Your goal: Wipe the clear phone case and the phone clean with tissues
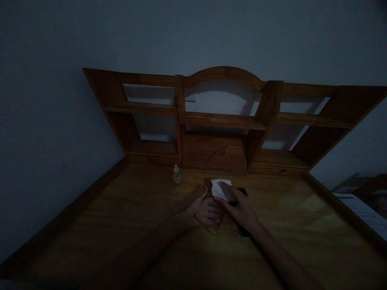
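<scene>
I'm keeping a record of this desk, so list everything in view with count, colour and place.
Desk: 1, brown wood, across the lower view
Shelf hutch: 1, brown wood, along the desk's far edge
Wall: count unclear, bluish in dim light, behind the hutch
Wall socket: 1, whitish, seen through the hutch's upper middle opening
Dropper bottle: 1, clear with pale cap, on the desk near the hutch
Phone: 1, black, on the desk, partly covered by the right hand
Tissue: 1, white, in the right hand
Clear case: 1, transparent, in the left hand
Hands: 2, bare, above the desk

Wooden shelf unit [222, 120] against dim wall [193, 36]
</scene>
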{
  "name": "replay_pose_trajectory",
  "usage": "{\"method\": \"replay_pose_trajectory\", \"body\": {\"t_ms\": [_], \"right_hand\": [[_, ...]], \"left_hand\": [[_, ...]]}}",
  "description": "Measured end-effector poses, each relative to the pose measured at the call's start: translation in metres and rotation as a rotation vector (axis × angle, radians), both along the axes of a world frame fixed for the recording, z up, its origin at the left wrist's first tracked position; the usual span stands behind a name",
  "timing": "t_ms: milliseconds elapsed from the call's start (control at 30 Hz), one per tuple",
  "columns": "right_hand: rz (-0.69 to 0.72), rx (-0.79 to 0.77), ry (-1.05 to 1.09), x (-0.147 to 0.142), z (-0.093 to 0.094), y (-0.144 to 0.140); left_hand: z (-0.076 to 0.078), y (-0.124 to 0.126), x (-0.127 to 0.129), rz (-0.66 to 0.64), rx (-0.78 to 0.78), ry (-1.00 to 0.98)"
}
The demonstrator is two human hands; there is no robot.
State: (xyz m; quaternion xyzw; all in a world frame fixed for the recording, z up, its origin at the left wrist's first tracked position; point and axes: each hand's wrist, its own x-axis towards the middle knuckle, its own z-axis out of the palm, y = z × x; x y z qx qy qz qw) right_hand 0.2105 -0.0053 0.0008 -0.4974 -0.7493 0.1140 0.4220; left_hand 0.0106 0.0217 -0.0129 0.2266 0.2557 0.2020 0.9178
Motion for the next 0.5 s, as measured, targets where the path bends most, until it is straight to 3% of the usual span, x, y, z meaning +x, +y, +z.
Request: {"method": "replay_pose_trajectory", "body": {"t_ms": [100, 267, 500], "right_hand": [[0.076, 0.033, -0.082, -0.003, -0.003, -0.001], [0.089, 0.087, -0.14, -0.003, -0.003, -0.001], [0.087, 0.021, -0.084, -0.005, -0.005, -0.002]], "left_hand": [[0.001, -0.001, 0.001, -0.012, 0.02, 0.008], [-0.005, -0.001, 0.003, -0.061, 0.106, 0.029], [-0.012, 0.0, 0.001, -0.081, 0.122, -0.02]]}}
